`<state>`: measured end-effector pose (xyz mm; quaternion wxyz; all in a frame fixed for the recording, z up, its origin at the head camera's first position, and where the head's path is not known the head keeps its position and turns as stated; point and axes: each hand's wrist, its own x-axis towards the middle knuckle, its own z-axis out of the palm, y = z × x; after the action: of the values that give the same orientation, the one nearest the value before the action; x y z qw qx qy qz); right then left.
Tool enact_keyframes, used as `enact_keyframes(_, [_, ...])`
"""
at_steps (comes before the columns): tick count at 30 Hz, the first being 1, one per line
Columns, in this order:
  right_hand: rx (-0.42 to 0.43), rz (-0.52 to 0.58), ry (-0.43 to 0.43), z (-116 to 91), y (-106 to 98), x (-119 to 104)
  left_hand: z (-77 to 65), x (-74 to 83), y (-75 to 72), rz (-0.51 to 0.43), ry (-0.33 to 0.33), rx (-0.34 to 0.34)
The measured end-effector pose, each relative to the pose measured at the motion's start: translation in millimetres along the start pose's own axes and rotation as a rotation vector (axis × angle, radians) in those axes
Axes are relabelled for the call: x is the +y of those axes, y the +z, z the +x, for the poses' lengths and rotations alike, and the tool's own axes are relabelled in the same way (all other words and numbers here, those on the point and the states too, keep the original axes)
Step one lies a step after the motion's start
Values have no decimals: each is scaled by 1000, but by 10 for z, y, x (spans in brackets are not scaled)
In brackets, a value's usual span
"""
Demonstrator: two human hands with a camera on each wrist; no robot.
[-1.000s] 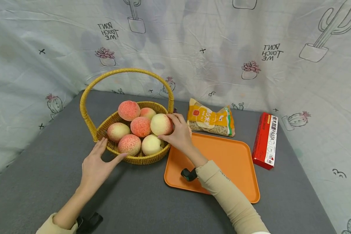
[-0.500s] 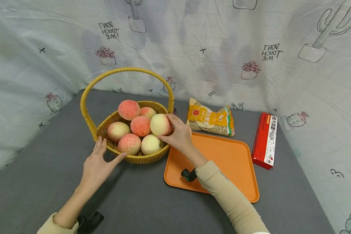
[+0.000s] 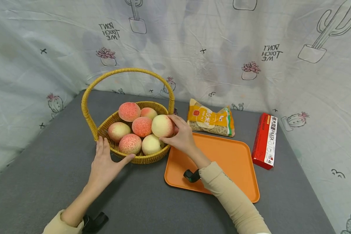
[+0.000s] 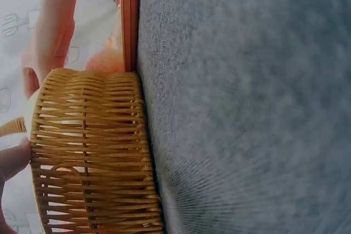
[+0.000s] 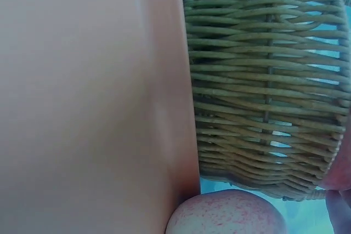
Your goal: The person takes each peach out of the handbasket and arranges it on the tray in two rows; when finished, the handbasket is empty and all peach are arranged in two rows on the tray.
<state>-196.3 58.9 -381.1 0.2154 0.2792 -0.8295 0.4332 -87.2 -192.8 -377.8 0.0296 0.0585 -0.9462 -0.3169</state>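
Note:
A yellow wicker basket with a tall hoop handle holds several pink and pale peaches, one of them a red-pink peach in the middle. My right hand pinches a pale peach between thumb and fingers at the basket's right side. On the front left rim, my left hand rests with fingers fairly straight and thumb spread along the edge. The left wrist view shows that thumb touching the rim. Outside the basket, another peach lies near the tray, mostly hidden by my right hand in the head view.
An orange tray lies right of the basket, under my right forearm. Behind it sits a yellow noodle bag. A red pasta box lies further right. A patterned cloth hangs at the table's back edge.
My left hand has slid a little to the right along the basket's rim. My right hand, still holding the pale peach, has shifted slightly right.

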Motion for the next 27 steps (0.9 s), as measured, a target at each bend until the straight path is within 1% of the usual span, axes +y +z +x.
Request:
enact_keyframes(8, [70,239,88,-88,-106,-26,5,30,-18,77,44,48])
enact_keyframes(13, [105,330,130,-137,-237,-15,12,40,-27,83,45,47])
enact_keyframes(18, [136,307,118,-177,-394,33,12,41,-43,79,35,28])
enact_keyframes(22, [149,257,111,-200,-563,-49,13,40,-40,72,40,32])
enact_keyframes(25, [142,214,130,-225,-680,-109,15,40,-33,67,43,40])
enact_keyframes(27, [143,190,145,-255,-728,-89,15,42,-31,65,41,39])
